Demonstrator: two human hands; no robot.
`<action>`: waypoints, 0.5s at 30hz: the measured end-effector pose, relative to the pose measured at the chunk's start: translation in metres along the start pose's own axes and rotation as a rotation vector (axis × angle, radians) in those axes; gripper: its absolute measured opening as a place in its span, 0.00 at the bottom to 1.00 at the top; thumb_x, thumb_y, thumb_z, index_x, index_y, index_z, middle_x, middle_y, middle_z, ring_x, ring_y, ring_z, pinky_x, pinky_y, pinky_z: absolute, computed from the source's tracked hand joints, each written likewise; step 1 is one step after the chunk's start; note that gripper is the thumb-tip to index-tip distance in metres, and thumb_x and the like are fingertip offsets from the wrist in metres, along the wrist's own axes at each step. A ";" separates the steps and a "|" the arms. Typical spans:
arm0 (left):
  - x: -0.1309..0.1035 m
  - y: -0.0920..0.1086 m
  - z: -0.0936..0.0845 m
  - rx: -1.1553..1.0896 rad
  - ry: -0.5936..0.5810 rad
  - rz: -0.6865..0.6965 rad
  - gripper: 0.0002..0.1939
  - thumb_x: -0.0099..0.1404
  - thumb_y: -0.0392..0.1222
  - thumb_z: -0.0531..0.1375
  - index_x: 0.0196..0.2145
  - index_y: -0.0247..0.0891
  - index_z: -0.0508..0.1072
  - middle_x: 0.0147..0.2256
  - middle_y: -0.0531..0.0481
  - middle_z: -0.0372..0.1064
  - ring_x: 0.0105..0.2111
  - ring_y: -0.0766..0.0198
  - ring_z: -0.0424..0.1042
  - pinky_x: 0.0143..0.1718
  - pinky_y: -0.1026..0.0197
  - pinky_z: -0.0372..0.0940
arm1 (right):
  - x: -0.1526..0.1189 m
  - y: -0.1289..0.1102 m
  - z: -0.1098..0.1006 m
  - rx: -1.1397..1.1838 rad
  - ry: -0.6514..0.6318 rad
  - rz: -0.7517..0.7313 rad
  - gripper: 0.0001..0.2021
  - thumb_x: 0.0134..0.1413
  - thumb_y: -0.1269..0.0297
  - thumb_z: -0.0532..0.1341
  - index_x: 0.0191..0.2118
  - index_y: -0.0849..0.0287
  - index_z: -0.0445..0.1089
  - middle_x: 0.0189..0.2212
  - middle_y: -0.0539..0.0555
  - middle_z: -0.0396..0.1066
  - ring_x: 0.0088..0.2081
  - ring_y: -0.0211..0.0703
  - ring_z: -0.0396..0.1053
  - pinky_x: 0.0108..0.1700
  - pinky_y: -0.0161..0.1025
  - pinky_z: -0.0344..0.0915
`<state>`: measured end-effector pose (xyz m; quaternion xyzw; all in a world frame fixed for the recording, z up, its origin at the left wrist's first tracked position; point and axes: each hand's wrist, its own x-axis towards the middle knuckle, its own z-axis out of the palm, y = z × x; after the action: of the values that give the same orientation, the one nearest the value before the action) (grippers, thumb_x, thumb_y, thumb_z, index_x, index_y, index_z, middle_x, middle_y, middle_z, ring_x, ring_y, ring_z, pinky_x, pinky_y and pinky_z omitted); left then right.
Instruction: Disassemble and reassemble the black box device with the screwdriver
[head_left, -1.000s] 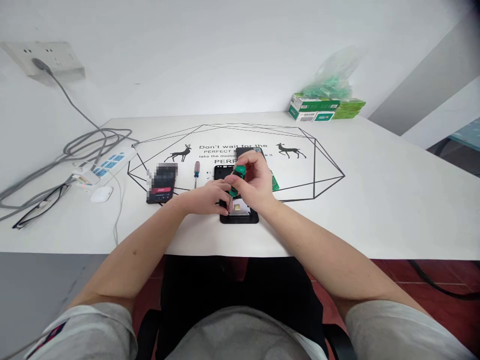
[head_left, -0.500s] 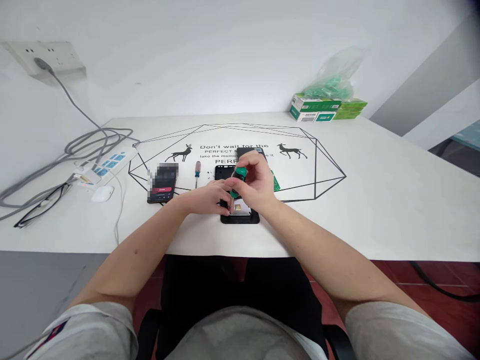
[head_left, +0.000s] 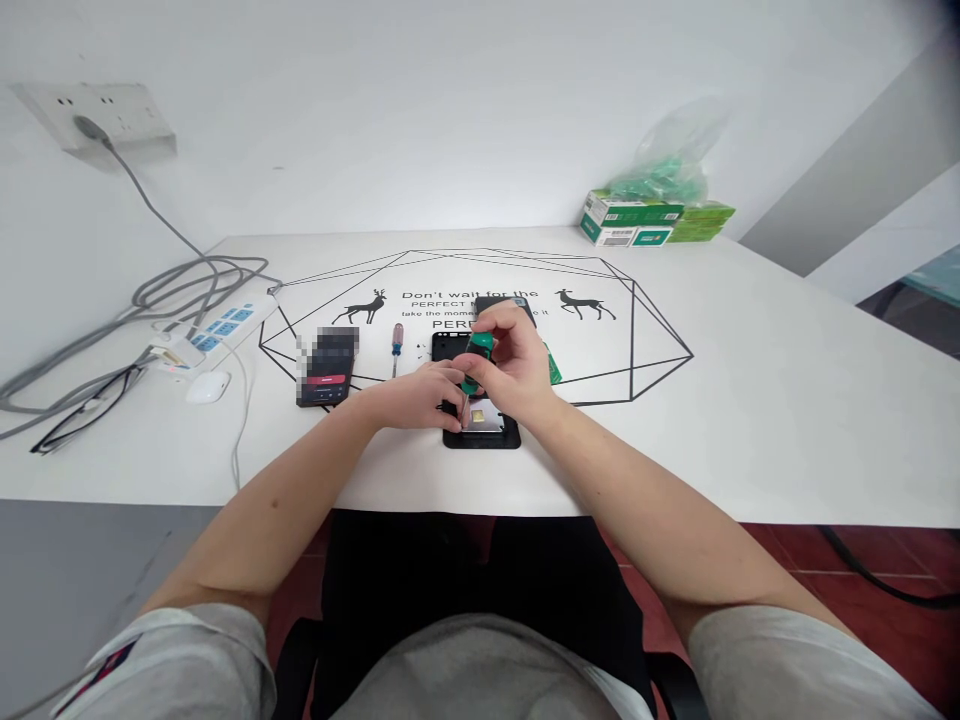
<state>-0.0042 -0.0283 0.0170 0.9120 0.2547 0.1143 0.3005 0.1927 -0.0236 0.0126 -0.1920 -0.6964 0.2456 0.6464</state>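
Before a pale wall point(head_left: 420, 130), a white table point(head_left: 780, 420) bears, near middle, a black device point(head_left: 489, 424); the right hand point(head_left: 517, 368) grips a green screwdriver point(head_left: 478, 348) over it, the left hand point(head_left: 418, 396) touching it, hold unclear.

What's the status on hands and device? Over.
Right hand gripping green screwdriver, shaft down. Left hand at left edge of black device. Silvery plate showing. Hands partly block view; tip contact unclear.
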 end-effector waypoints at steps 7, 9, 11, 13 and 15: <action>0.000 -0.001 0.001 -0.081 -0.005 -0.003 0.05 0.70 0.36 0.70 0.37 0.44 0.88 0.39 0.47 0.80 0.47 0.53 0.77 0.59 0.48 0.71 | 0.001 -0.001 -0.001 0.009 -0.026 -0.014 0.16 0.60 0.52 0.75 0.45 0.50 0.72 0.39 0.50 0.66 0.37 0.42 0.62 0.35 0.42 0.60; 0.000 -0.002 0.001 -0.095 0.000 -0.001 0.05 0.70 0.36 0.70 0.37 0.43 0.88 0.39 0.47 0.80 0.47 0.53 0.77 0.58 0.48 0.71 | 0.001 -0.001 0.000 0.003 -0.033 -0.012 0.16 0.60 0.51 0.75 0.45 0.50 0.71 0.39 0.50 0.65 0.36 0.42 0.62 0.35 0.42 0.60; 0.000 -0.002 0.002 -0.098 0.009 -0.001 0.05 0.70 0.37 0.70 0.36 0.43 0.87 0.39 0.47 0.80 0.46 0.53 0.77 0.57 0.49 0.72 | 0.001 -0.001 0.000 -0.005 -0.037 -0.019 0.16 0.60 0.52 0.75 0.45 0.50 0.71 0.39 0.50 0.66 0.37 0.42 0.62 0.35 0.42 0.60; 0.000 -0.002 0.002 -0.096 0.011 0.003 0.05 0.70 0.37 0.69 0.36 0.43 0.87 0.39 0.47 0.80 0.46 0.53 0.77 0.57 0.49 0.72 | 0.002 -0.001 0.000 -0.006 -0.039 -0.033 0.16 0.60 0.52 0.75 0.45 0.50 0.71 0.39 0.50 0.66 0.37 0.42 0.63 0.35 0.42 0.61; 0.000 -0.001 0.002 -0.097 0.009 0.015 0.06 0.70 0.36 0.68 0.36 0.42 0.87 0.40 0.46 0.81 0.46 0.54 0.78 0.57 0.50 0.73 | 0.002 -0.001 -0.001 -0.009 -0.038 -0.036 0.15 0.60 0.52 0.74 0.45 0.50 0.71 0.39 0.50 0.67 0.36 0.42 0.63 0.35 0.42 0.61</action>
<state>-0.0038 -0.0284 0.0151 0.8977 0.2435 0.1330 0.3422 0.1933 -0.0236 0.0148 -0.1775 -0.7132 0.2342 0.6364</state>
